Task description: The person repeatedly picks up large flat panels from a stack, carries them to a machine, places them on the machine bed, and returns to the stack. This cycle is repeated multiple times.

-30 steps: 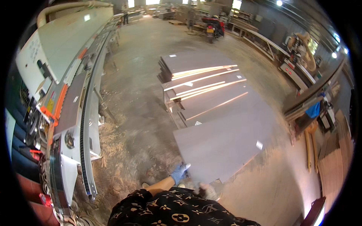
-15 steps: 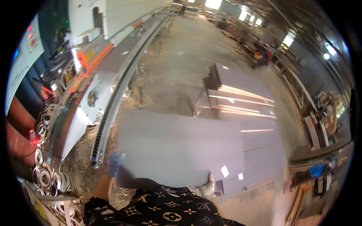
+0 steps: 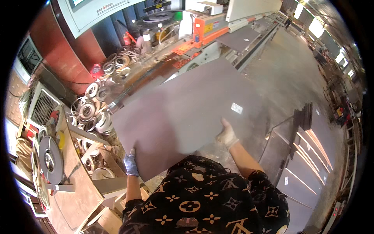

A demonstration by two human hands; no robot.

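A wide grey-brown panel with a small white label is held up in front of me. My left hand, in a bluish glove, grips its near left edge. My right hand, in a pale glove, is closed on its near right edge, thumb lying on top. The fingers under the panel are hidden. The panel's far side overlaps the near end of a long machine with an orange guard and a metal bed.
Another panel lies on the machine bed. Rolls of edge banding heap up at the left, beside a wooden table bearing a large dark roll. Stacked panels stand at the right. A control cabinet rises at the far left.
My view has swung left, from the panel stack toward the machine. The panel has been lifted off the stack and carried left. Both hands now show on its edges.
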